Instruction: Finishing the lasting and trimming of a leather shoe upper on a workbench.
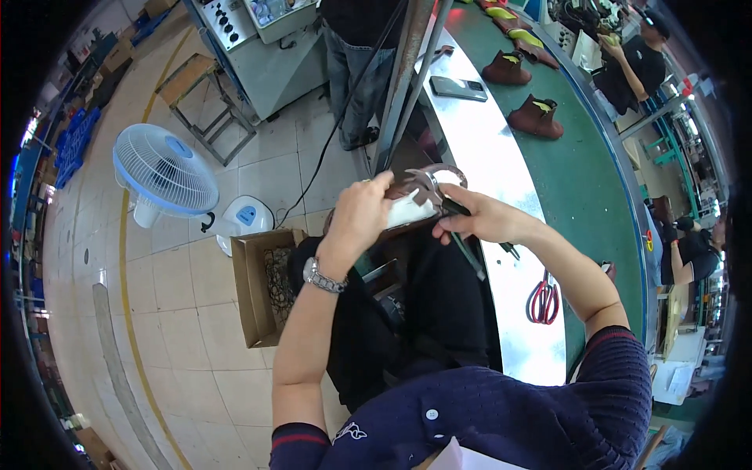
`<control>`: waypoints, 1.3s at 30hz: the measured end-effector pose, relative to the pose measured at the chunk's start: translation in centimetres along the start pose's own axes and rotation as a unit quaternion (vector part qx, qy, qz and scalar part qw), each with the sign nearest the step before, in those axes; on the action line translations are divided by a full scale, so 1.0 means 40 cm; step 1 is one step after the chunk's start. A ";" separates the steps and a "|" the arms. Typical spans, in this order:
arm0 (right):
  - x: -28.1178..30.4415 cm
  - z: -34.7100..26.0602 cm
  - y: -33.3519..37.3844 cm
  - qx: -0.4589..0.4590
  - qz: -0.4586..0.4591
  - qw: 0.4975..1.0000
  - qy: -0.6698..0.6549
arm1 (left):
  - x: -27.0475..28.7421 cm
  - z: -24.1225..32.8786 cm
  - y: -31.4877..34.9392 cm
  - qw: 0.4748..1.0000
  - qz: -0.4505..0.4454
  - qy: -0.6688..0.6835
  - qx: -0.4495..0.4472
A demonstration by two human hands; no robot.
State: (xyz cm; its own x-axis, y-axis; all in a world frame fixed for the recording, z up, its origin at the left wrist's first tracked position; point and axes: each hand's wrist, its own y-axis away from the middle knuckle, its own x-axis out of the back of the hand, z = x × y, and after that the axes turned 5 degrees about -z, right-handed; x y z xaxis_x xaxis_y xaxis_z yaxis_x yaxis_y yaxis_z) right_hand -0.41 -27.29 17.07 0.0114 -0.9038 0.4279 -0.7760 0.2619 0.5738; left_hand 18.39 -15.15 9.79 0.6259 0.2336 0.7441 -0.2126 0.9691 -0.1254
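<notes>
Over my lap, my left hand (360, 215) grips a brown shoe (423, 182), with its fingers closed round the near side. White material, perhaps lining or paper, shows along the shoe's side. My right hand (487, 218) is closed on a slim dark tool (454, 207) whose end lies against the shoe's opening. The tool's exact kind is hidden by the fingers. A dark green strip or handle (468, 257) hangs below that hand. Red-handled scissors (544, 302) lie on the metal ledge to the right of my lap.
Brown ankle boots (536, 117) stand on the green conveyor belt (580, 188) beyond the metal ledge (501, 141), which holds a phone (458, 88). Left of my legs are an open cardboard box (254, 313) and a fan (168, 168). Other people work nearby.
</notes>
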 end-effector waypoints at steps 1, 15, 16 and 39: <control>0.001 0.005 0.006 0.035 -0.088 0.978 -0.188 | 0.000 -0.008 0.000 1.000 0.001 0.000 0.001; -0.006 -0.025 0.022 -0.007 -0.070 0.993 0.096 | -0.055 0.028 0.103 0.975 -0.001 -0.218 -0.052; 0.010 -0.042 0.029 0.006 -0.066 0.988 0.143 | -0.062 0.024 0.108 0.964 0.032 -0.253 -0.079; -0.111 -0.042 -0.069 0.124 0.204 0.912 0.332 | -0.099 0.013 0.122 0.961 0.122 -0.228 -0.101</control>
State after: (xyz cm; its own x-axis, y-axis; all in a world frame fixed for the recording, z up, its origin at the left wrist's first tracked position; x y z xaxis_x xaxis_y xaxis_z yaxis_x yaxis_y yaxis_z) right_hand 2.74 -23.44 14.75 0.0062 -0.3216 0.9468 -0.9190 0.3714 0.1322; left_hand 14.48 -11.40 6.58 0.1722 0.4411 0.8808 -0.1316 0.8964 -0.4232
